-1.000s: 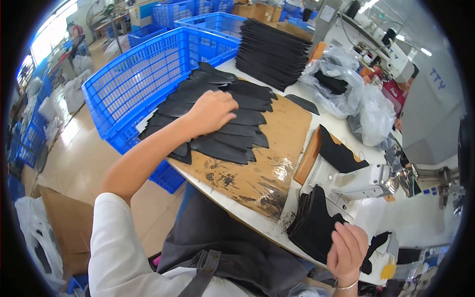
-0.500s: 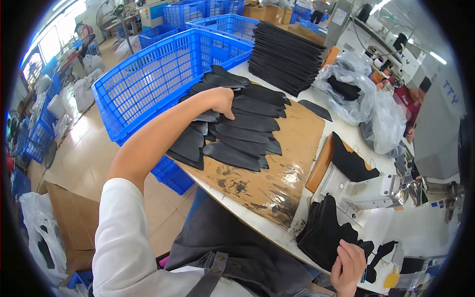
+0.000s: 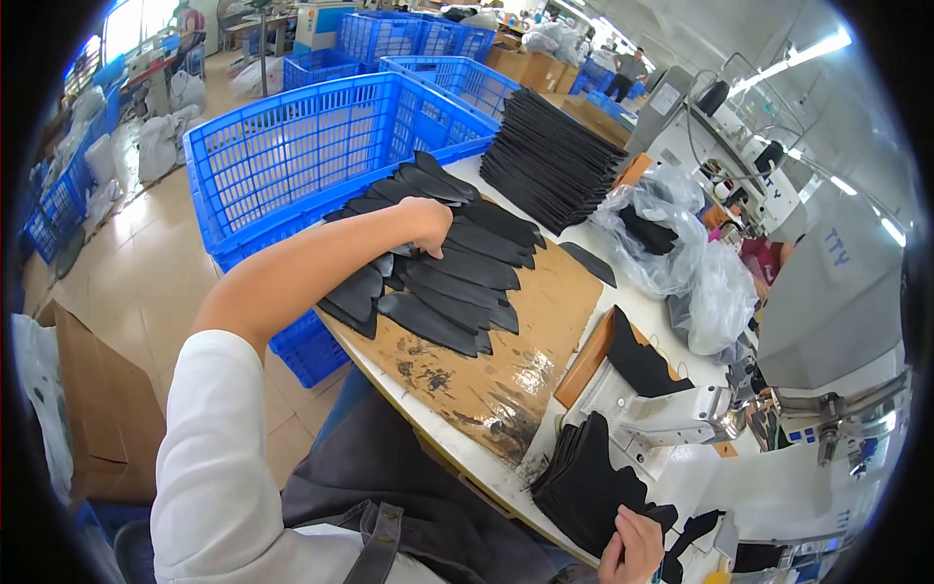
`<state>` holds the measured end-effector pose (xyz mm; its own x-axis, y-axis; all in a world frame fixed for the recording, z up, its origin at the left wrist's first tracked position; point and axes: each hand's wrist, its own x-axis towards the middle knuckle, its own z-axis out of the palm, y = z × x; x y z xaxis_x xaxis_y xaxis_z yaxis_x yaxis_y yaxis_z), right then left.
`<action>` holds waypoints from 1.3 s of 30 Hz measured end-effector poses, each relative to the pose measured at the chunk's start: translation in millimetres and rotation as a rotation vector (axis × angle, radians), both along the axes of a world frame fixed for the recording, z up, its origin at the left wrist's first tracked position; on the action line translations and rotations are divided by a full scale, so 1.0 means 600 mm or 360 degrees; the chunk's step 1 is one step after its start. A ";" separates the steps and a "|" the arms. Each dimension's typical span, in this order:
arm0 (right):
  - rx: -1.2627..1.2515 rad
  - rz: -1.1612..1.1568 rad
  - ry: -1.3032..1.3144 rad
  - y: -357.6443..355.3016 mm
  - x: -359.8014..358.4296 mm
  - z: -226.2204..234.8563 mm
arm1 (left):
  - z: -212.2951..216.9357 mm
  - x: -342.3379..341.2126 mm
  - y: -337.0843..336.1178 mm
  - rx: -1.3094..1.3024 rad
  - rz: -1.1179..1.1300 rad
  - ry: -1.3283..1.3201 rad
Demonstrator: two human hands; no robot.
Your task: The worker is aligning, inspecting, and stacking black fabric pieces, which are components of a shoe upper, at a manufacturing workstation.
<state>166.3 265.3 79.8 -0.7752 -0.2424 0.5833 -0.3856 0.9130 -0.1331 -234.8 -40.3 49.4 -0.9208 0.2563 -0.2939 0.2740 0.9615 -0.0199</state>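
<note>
Thin black cut pieces point(image 3: 443, 284), long and pointed at one end, lie overlapping in rows on a brown board point(image 3: 438, 384). My left hand point(image 3: 428, 226) reaches across them with fingers curled down onto the rows; its fingertips are partly hidden, and it seems to pinch one piece. At the table's front right, a stack of black wavy-edged pieces point(image 3: 589, 487) lies beside the sewing machine point(image 3: 681, 417). My right hand point(image 3: 634, 547) is closed against the near end of that stack. What its bent fingers hold, if anything, cannot be made out.
A large blue crate point(image 3: 292, 161) stands against the table's far left. Behind the board rises a tall stack of black pieces point(image 3: 550, 161). Clear plastic bags point(image 3: 715, 292) lie to its right. A cardboard box point(image 3: 102, 399) stands on the floor at left.
The view has turned, so the table sits further left and lower. My left hand remains over the rows of black pieces, and my right hand stays at the stack by the machine.
</note>
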 end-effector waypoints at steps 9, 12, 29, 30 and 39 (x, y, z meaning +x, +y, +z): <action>-0.0011 0.0012 -0.0008 -0.003 0.003 0.006 | -0.008 -0.014 -0.035 0.0090 -0.0216 -0.0016; -0.0003 -0.0005 0.0030 -0.004 0.012 0.001 | -0.015 -0.021 -0.033 0.0119 -0.0262 0.0017; -0.0186 -0.0058 -0.0092 0.029 0.038 -0.041 | 0.013 0.031 -0.043 0.0215 -0.0850 0.0496; -0.0199 -0.0068 -0.0090 0.029 0.039 -0.044 | 0.017 0.032 -0.044 0.0204 -0.0862 0.0493; -0.0277 -0.0037 -0.0002 0.045 0.042 -0.061 | 0.017 0.051 -0.042 -0.0057 -0.0976 0.0397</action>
<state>191.7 292.3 43.3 -0.7802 -0.1199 0.6140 -0.3647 0.8846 -0.2906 -204.3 -65.4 59.3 -0.6529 0.7496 -0.1087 0.7543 0.6305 -0.1829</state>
